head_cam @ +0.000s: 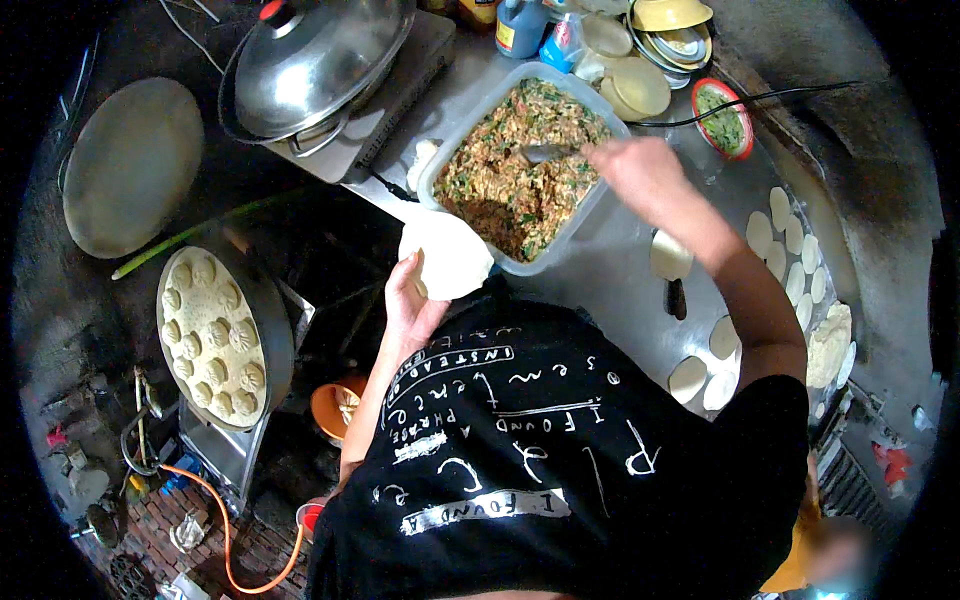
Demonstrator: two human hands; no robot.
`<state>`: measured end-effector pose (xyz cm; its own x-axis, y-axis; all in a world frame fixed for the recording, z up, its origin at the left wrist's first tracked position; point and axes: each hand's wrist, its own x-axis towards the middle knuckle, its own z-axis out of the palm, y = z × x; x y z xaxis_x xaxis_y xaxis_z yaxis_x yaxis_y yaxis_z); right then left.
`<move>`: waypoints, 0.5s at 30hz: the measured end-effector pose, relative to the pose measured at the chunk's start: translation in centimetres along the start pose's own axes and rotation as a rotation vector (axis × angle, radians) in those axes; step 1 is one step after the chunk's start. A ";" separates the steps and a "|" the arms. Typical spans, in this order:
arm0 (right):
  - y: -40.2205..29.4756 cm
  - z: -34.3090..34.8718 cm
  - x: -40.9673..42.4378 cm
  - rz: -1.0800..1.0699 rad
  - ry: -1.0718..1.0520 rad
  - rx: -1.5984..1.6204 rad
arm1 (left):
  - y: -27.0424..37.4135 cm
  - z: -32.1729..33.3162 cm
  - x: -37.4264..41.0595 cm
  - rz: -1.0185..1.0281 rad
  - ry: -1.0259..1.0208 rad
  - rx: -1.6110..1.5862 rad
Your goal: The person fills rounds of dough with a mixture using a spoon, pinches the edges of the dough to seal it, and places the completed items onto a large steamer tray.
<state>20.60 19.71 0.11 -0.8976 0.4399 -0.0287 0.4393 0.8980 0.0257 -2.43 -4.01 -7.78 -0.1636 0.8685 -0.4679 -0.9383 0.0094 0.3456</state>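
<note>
My left hand (414,307) supports a flat round dough wrapper (448,259), thumb on its upper face, just beside the near corner of a translucent plastic tub (517,268). Chopped filling with green bits (517,120) fills much of the tub, with a darker hollow at its near side. Over the tub's right side, my right hand (637,169) grips a metal spoon (551,152), whose head rests in the filling. Below my right forearm, another dough round (670,255) lies on the metal table beside a dark handle (676,298).
Several dough rounds (759,234) and a dough lump (829,345) lie on the right. A lidded wok (307,67) stands at upper left, a steamer of pleated buns (214,341) below. A bowl of greens (721,120) and a black cable (750,99) are at upper right. Another person (795,551) is at lower right.
</note>
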 end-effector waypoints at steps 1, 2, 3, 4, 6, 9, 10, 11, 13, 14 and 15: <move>-1.4 0.4 -0.6 -0.026 -0.007 -0.044 | -0.1 0.1 0.3 -0.009 -0.030 -0.013; -3.0 0.2 -1.3 -0.026 -0.063 -0.016 | -0.3 0.1 0.5 -0.005 -0.035 -0.019; -4.5 -0.4 -1.8 -0.029 -0.118 0.009 | -0.3 0.2 0.6 0.003 -0.026 -0.014; -5.1 -0.6 -2.4 -0.042 -0.163 0.029 | -0.4 0.5 0.6 0.011 -0.017 -0.011; -6.1 -1.0 -3.2 -0.061 -0.253 0.066 | -0.5 0.7 0.6 0.014 -0.012 -0.022; -6.7 -0.1 -4.9 -0.075 -0.150 0.131 | -0.6 0.6 0.8 0.009 -0.041 -0.060; -7.1 0.0 -5.1 -0.082 -0.125 0.149 | -0.7 0.5 0.8 0.013 -0.059 -0.072; -7.5 0.0 -5.4 -0.090 -0.100 0.167 | -0.7 0.3 0.8 0.018 -0.075 -0.084; -8.0 0.2 -5.5 -0.074 -0.114 0.192 | -0.8 -0.1 0.9 0.008 -0.073 -0.129; -8.3 0.2 -5.4 -0.054 -0.149 0.196 | -0.8 -0.3 0.8 0.004 -0.072 -0.152; -8.4 0.1 -5.3 -0.034 -0.181 0.197 | -0.8 -0.4 0.7 0.013 -0.064 -0.152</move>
<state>21.65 9.90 -0.05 -0.8985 0.3884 -0.2048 0.4238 0.8890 -0.1732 -1.95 -3.54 -8.69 -0.1609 0.8980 -0.4096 -0.9724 -0.0731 0.2217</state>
